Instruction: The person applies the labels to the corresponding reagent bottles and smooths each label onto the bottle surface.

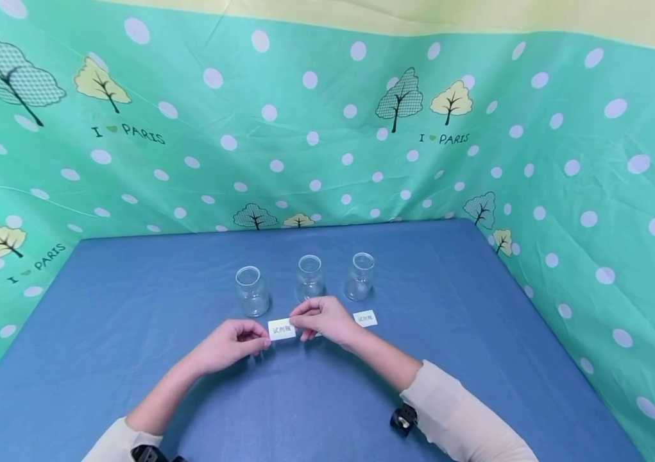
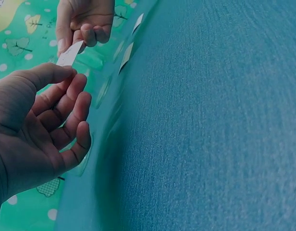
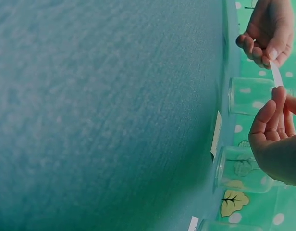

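My left grip pinches the 9 o'clock end of the white label, my right grip its 3 o'clock end, so neither is nearer; its long axis runs between them, raised off the blue surface. From this label the left jar stands near at 11 o'clock, the middle jar at 1, the right jar at 2
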### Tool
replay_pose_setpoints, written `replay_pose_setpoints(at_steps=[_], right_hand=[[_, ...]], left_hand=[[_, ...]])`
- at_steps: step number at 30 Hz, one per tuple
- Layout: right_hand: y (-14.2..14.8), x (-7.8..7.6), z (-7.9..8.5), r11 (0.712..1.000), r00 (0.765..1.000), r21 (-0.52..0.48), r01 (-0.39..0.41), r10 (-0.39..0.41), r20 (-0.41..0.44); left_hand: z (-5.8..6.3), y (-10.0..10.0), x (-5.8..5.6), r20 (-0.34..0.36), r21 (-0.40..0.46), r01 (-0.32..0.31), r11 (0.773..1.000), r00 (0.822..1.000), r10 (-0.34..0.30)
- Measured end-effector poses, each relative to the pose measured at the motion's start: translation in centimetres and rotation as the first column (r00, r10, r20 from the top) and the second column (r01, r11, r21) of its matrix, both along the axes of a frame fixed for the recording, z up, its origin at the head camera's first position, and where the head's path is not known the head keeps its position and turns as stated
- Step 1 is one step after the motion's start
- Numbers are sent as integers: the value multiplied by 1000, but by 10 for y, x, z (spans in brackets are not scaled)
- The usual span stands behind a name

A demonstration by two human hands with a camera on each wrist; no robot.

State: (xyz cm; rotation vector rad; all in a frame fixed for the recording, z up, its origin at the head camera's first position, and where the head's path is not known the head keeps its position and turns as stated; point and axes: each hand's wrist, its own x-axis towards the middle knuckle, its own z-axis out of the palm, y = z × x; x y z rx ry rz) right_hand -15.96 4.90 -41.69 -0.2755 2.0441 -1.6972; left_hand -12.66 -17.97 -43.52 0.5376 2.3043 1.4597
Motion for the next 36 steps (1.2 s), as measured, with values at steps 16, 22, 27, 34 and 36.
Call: replay_pose_setpoints(at_steps=[16, 22, 27, 34, 36], right_hand=[[10, 2, -2, 998, 990, 51, 39, -31, -141], [14, 9, 4, 983, 926, 169, 76, -7, -378], [12, 19, 8, 955, 834, 275, 107, 64, -548], [8, 27, 5, 938, 705, 328, 111, 159, -691], [7, 28, 5, 932, 679, 343, 117, 177, -712]], left_hand=[[3, 5, 0, -36, 24, -44, 999, 998, 45], [5, 6, 2, -37, 17, -68, 998, 997, 69], [8, 7, 3, -28, 11, -84, 996, 996, 84], [11, 11, 5, -36, 16, -87, 996, 996, 87], [11, 12, 6, -52, 19, -83, 996, 995, 84]])
